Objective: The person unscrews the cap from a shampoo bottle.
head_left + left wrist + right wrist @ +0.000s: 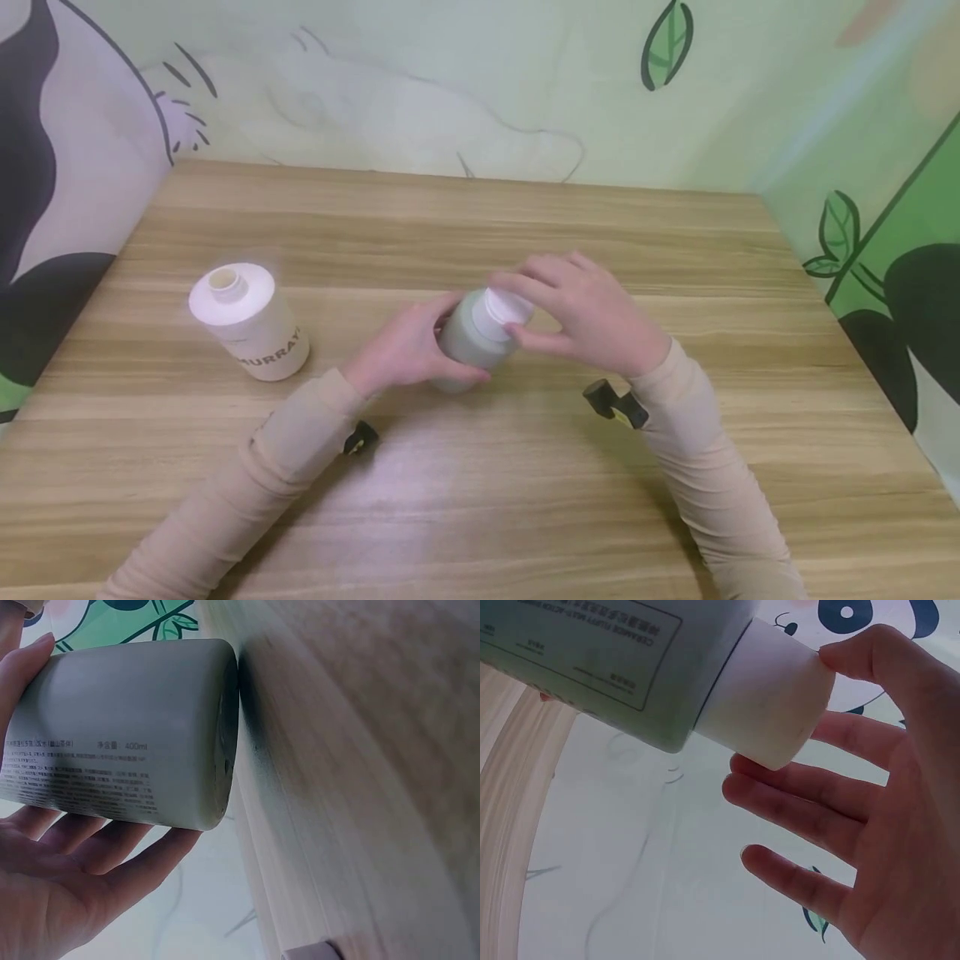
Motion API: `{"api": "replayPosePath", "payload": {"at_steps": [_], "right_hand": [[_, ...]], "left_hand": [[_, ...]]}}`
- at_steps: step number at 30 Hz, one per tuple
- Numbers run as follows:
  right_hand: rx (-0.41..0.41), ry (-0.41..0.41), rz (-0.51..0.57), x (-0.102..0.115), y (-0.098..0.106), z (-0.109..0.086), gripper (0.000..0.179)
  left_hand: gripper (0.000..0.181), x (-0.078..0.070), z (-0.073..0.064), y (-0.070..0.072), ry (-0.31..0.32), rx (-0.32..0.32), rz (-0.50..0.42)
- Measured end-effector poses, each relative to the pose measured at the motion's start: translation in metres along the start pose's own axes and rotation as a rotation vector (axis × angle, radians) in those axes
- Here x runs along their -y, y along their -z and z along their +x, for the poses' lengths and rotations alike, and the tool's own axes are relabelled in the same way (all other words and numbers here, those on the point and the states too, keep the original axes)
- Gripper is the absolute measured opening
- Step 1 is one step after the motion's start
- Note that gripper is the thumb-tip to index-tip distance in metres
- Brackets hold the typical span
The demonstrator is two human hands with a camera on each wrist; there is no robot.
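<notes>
A pale green bottle [467, 340] is held tilted near the middle of the table, its white cap [506, 308] leaning to the right. My left hand [411, 343] grips the body, thumb on the near side and fingers around the far side. Small print and "400ml" show on the bottle's side [112, 712] in the left wrist view, with the base at or just above the tabletop. My right hand [588, 312] pinches the white cap [769, 694] between thumb and fingers. The other fingers are spread apart from it in the right wrist view.
To the left stands a white bottle [266, 337] lettered "MURRAY", its neck uncapped. The wooden table [487, 517] runs back to a painted wall [465, 92]. Small black devices sit at both wrists.
</notes>
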State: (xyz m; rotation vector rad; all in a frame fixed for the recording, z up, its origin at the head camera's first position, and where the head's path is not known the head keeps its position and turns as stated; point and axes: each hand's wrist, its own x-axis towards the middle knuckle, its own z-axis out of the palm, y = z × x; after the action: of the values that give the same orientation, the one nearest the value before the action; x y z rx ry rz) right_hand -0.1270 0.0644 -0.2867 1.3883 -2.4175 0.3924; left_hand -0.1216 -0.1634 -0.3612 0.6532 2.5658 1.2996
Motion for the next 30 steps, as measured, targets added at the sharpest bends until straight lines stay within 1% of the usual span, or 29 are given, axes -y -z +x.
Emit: {"api": "replayPosePath", "payload": {"at_steps": [3,6,9,11,16,20,24,30], "right_hand": [[0.016,-0.009,-0.013,0.0004,0.0017,0.0000,0.047],[0.029,-0.051,-0.016,0.0013,0.0032,0.0005,0.051],[0.022,-0.098,-0.008,0.0024,0.0037,0.0010,0.053],[0.005,-0.111,-0.006,0.0030,0.0033,0.0011,0.051],[-0.037,-0.096,-0.021,0.0036,0.0010,0.0011,0.046],[-0.045,-0.088,-0.020,0.0032,-0.0001,0.0015,0.045],[-0.036,-0.063,-0.025,0.0020,-0.0002,0.0016,0.043],[0.003,-0.021,-0.029,0.0007,0.0017,0.0001,0.045]], "left_hand": [[0.083,-0.0003,-0.0002,0.0007,-0.008,-0.005,0.010],[0.084,0.0002,-0.0004,0.0004,-0.017,-0.014,0.026],[0.085,0.0008,-0.0007,-0.0006,-0.018,-0.019,0.031],[0.085,0.0006,-0.0011,-0.0013,-0.014,-0.019,0.024],[0.084,-0.0003,-0.0018,-0.0024,-0.009,-0.023,0.019],[0.084,-0.0008,-0.0017,-0.0024,-0.006,-0.020,0.025],[0.084,-0.0005,-0.0008,-0.0019,-0.007,-0.020,0.031],[0.084,0.0013,-0.0001,-0.0021,0.001,-0.013,0.011]]}}
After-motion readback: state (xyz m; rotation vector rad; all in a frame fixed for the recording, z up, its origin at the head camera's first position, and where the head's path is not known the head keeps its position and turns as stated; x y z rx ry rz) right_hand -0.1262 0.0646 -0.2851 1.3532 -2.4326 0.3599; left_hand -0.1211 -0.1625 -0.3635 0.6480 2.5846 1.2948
